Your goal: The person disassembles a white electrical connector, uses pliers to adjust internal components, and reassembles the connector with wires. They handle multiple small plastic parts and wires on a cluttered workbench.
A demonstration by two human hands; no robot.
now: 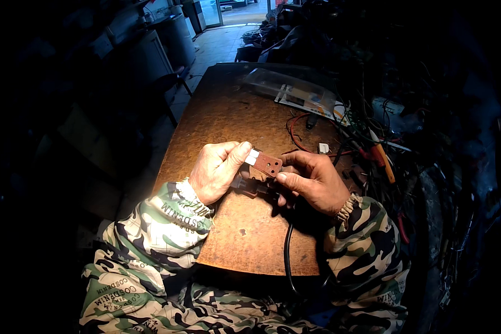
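Observation:
Just above the wooden tabletop, my two hands hold a small flat reddish-brown block [266,163] between them. It has a white end on the left and several dark round holes toward the right. My left hand [214,170] pinches the white end between thumb and fingers. At the other end, my right hand [317,178] is closed with its thumb and index finger on the block's edge. A black cable [287,250] hangs from beneath the right hand over the table's near edge. Under the hands, shadow hides the lower fingers and whatever else they touch.
The wooden table [206,128] carries a clear plastic package [289,88] at the back. Red and black wires [294,131] and a small white piece [323,148] lie to the right. Beyond are an orange-handled tool [383,158] and a dark tangle of cables. A barrel [173,39] stands far left.

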